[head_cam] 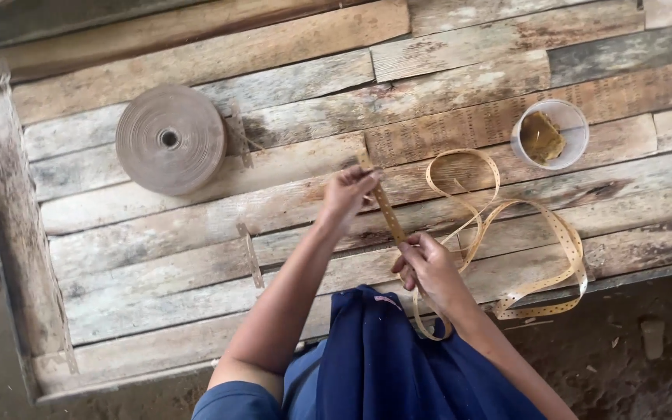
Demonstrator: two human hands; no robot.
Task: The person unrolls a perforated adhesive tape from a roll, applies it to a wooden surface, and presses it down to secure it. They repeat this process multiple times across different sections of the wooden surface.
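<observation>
A long tan perforated strip (pixel 540 225) lies in loose loops on a rough wooden plank table (pixel 196 257). One straight stretch of the strip runs between my hands. My left hand (pixel 345 196) pinches that stretch near its upper end, which points toward the far side. My right hand (pixel 428 268) grips the strip lower down, near the table's front edge, and more strip curls out below the wrist over a dark blue cloth (pixel 383 358) on my lap.
A large flat roll of tan strip (pixel 169 140) rests on the table at the left. A clear plastic cup (pixel 551 134) with a yellowish lump inside stands at the right. Short strip pieces (pixel 250 255) lie on the planks. Dirt floor shows beyond the table's edges.
</observation>
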